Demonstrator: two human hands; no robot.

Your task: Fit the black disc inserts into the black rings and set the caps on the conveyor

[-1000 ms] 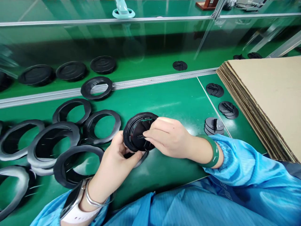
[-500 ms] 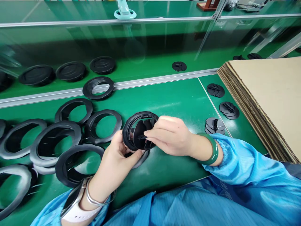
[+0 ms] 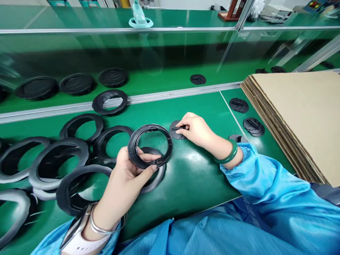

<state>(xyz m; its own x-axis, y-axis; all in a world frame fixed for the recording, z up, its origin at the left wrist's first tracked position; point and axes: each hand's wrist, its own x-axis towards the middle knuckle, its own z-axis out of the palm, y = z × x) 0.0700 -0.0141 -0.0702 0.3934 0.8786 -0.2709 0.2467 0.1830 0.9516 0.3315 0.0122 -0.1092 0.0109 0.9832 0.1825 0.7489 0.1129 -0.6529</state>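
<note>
My left hand (image 3: 132,166) grips a black plastic ring (image 3: 132,140) by its lower left rim, thumb on the near edge and fingers showing through the opening. The ring is tilted toward me, and its middle is open. To its right, my right hand (image 3: 198,129) pinches the raised middle rib of a round black disc (image 3: 174,131), which is apart from the ring. Whether the disc rests on the table or hangs just above it, I cannot tell. Partly hidden below the held ring lies another grey-black ring (image 3: 159,177).
Several black rings (image 3: 60,181) crowd the left side of the green table (image 3: 196,187). Small black disc stacks (image 3: 253,126) lie at the right, beside a pile of cardboard sheets (image 3: 300,88). A clear panel with a metal rail (image 3: 170,95) crosses the back.
My right hand has drawn the disc out of the ring and moved it away to the far right. The ring in my left hand now faces me more openly.
</note>
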